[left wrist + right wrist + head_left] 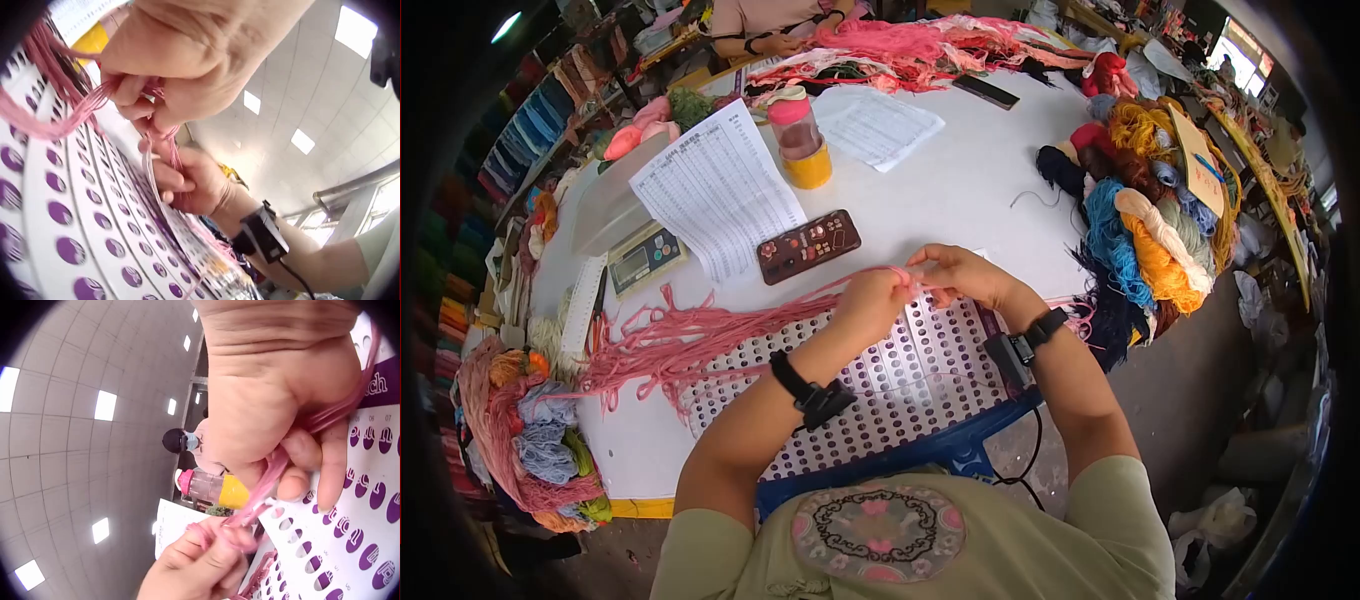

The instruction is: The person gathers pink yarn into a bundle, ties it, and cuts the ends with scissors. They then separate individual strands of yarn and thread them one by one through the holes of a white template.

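Note:
Both hands are together over a white board with rows of punched holes and purple print (920, 375). The left hand (872, 300) grips a bundle of pink yarn (665, 345), whose loose strands trail left across the table. Close beside it, the right hand (968, 276) pinches the end of the same bundle. In the right wrist view the pink strands (269, 478) run through the curled fingers of the right hand (281, 400) down to the left hand (200, 562). Strands stretch between the two hands (178, 53) in the left wrist view; fingertips partly hide the yarn there.
Beyond the hands lie a patterned phone (810, 246), printed sheets (715, 190), a pink-lidded bottle (800, 140) and a digital scale (647, 260). Yarn heaps flank the table at right (1145, 240) and left (545, 440). Another person (775, 25) sits opposite, beside pink yarn.

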A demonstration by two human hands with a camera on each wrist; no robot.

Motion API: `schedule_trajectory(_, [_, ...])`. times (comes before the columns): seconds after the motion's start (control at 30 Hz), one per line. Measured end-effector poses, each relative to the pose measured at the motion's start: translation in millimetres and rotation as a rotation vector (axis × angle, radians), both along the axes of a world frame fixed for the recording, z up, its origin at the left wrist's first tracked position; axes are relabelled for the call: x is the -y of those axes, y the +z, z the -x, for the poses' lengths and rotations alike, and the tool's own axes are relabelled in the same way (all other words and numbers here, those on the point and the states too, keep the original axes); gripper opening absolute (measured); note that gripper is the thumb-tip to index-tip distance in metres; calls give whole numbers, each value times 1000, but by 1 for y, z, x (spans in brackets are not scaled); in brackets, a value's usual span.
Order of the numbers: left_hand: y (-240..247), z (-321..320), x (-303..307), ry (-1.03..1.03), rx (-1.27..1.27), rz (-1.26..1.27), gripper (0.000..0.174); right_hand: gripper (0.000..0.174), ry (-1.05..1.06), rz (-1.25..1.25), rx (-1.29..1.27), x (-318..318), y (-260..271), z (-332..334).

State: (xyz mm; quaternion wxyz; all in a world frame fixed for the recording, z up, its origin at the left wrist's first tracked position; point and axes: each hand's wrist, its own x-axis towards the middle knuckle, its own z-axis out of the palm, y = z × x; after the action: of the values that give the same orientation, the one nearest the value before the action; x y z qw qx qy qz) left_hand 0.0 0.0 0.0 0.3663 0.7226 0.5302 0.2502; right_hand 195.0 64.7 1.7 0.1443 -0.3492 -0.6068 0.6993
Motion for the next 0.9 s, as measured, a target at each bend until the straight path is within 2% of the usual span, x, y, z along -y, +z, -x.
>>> schedule_trajectory(0.07, [-2,20,-2,114,11,-355,25,24,-137,-12,170,1,10,5])
schedule_trajectory(0.13, [37,76,28,58,553,474,23,23,-146,27,168,15,-3,18])
schedule_trajectory(0.2, [55,126,36,167,1045,754,21,20,-159,-18,227,9,0,16])
schedule_trajectory(0.27, [83,171,61,347,1245,678,23,19,-150,-19,219,7,2,15])
schedule_trajectory(0.33, [88,237,80,532,1414,550,22,19,-139,-20,218,8,5,16])
schedule_trajectory(0.43, [94,305,102,603,1355,399,21,19,-152,-33,257,11,7,18])
schedule_trajectory(0.5, [90,323,114,1154,747,23,22,18,-158,-32,228,10,2,17])
schedule_trajectory(0.53, [90,332,121,1156,750,22,22,18,-156,-34,230,13,2,18])
schedule_trajectory(0.6, [88,343,131,1144,183,82,22,19,-306,-89,161,21,3,17])
schedule_trajectory(0.63, [93,330,132,1145,189,82,22,19,-305,-93,165,22,6,14])
schedule_trajectory(0.7, [97,294,136,893,771,159,23,20,-351,-43,112,25,16,9])
schedule_trajectory(0.73, [98,277,134,768,784,106,24,20,-338,-45,121,28,23,10])
schedule_trajectory(0.8, [111,234,125,627,798,87,25,16,-320,-382,213,37,37,15])
schedule_trajectory(0.83, [110,214,118,574,888,125,27,16,-305,-383,214,42,39,19])
schedule_trajectory(0.9, [112,171,111,452,999,183,34,12,-229,-667,158,52,47,36])
